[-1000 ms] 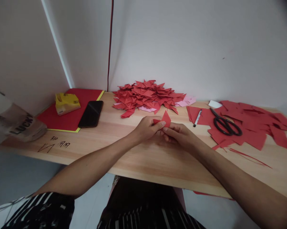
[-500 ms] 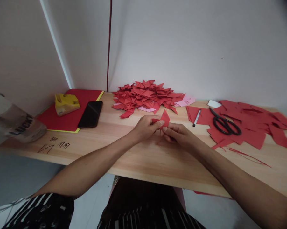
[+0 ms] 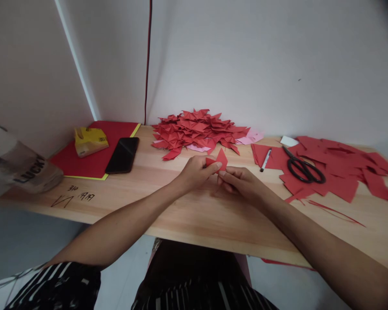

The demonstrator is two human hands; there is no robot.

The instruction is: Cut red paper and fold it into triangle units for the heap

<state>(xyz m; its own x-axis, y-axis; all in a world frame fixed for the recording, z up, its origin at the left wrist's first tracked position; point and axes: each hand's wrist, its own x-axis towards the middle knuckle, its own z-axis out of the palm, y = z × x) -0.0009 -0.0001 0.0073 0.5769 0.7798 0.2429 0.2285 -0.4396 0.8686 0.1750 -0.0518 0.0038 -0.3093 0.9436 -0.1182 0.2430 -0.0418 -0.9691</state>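
Note:
Between my two hands is a small piece of folded red paper (image 3: 223,159), its pointed tip standing up. My left hand (image 3: 198,171) pinches it from the left, thumb on the near face. From the right, my right hand (image 3: 237,180) grips its lower edge between thumb and fingers; the fingertips partly hide the paper's lower part. Just beyond my hands, a heap of folded red paper pieces (image 3: 197,129) lies against the wall, with a few pink ones (image 3: 250,136) among them.
To the right, black-handled scissors (image 3: 305,170) lie on loose red paper sheets (image 3: 336,168), beside a white pen (image 3: 266,159). On the left are a phone (image 3: 122,155), a yellow packet (image 3: 90,141) on red sheets (image 3: 123,128), and a clear LUCKY bottle (image 3: 32,172). A wall closes off the table's back.
Both hands stay nearly in place around the folded paper. Its upright tip has shifted very slightly to the left.

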